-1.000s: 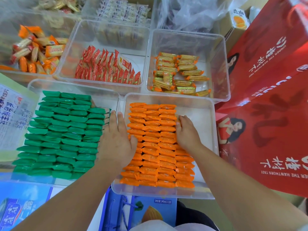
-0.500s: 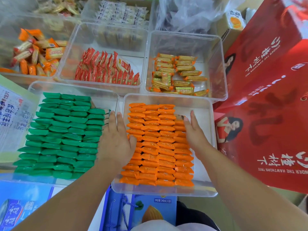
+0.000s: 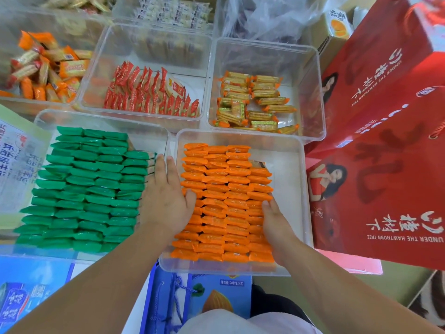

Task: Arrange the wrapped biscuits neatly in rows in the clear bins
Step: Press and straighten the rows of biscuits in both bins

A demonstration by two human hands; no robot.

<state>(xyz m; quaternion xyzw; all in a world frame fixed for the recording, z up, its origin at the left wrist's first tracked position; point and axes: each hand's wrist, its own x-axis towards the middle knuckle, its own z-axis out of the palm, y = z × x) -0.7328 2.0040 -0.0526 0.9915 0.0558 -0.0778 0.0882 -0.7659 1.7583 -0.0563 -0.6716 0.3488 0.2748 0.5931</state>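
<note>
Pressing the straight, flat fingers (image 3: 161, 169) of the left hand (image 3: 166, 201) against one flank of the orange biscuits (image 3: 224, 201), and the barely bent fingertips (image 3: 265, 203) of the right hand (image 3: 277, 222), gripping nothing, against the other, a person squares four rows in the near clear bin (image 3: 289, 177). The green biscuits (image 3: 81, 189) alongside look finished. The yellow packets (image 3: 255, 102) behind and the loose heap (image 3: 48, 71) far left lie jumbled, apparently not yet arranged.
</note>
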